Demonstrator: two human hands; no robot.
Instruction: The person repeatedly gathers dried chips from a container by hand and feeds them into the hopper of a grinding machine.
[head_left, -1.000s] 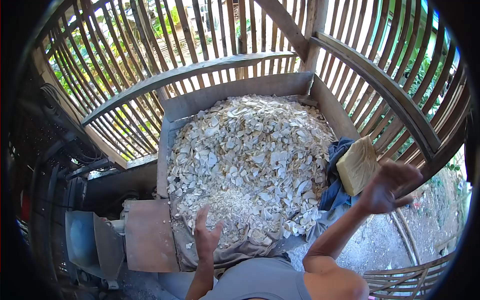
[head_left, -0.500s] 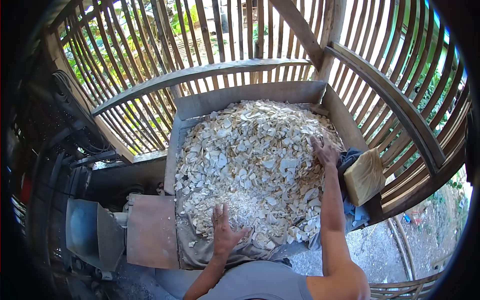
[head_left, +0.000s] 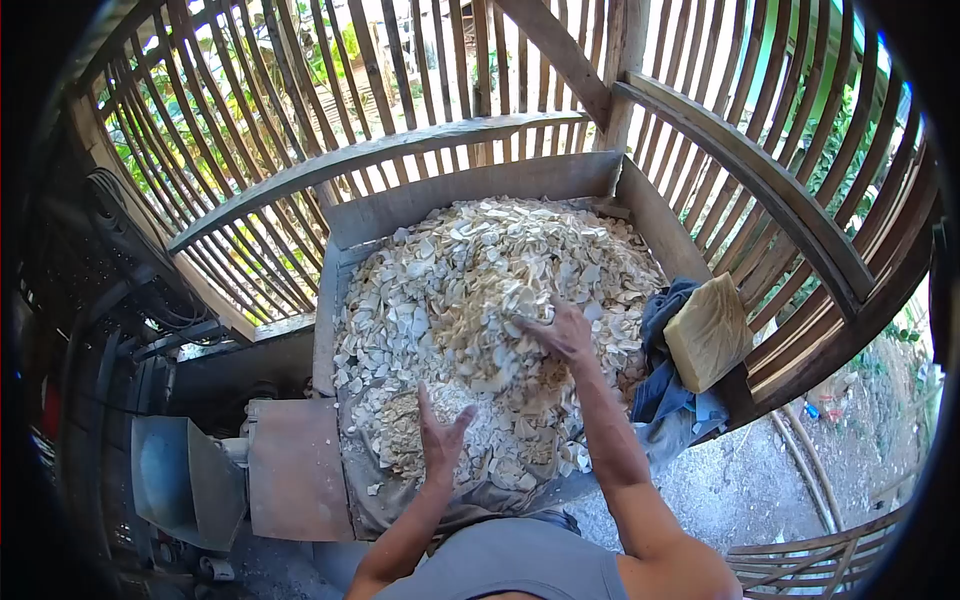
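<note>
A large heap of pale, dry, flat chips (head_left: pixel 410 320), much like dried sliced cassava, fills a wooden bin (head_left: pixel 470 190). My right hand (head_left: pixel 565 335) is at the middle of the heap, its thumb and fingers apart and pointing left. Loose chips to the left of it are blurred by motion, and its fingertips are partly among them. Lower down, my left hand (head_left: pixel 443 440) is held open at the near edge of the heap, beside finer crumbs, thumb spread from the fingers. Grey cloth (head_left: pixel 385 500) lies under the near side of the chips.
Left of the bin are a flat reddish-brown panel (head_left: pixel 295 465) and a metal hopper (head_left: pixel 190 475). A yellowish wrapped block (head_left: pixel 710 335) rests on dark blue cloth (head_left: pixel 660 330) at the right edge. Wooden slat walls (head_left: pixel 400 85) enclose the back and right.
My right hand has swept left from the heap's right side to its middle, pushing chips along. My left hand stays near the front, open. The view has shifted slightly.
</note>
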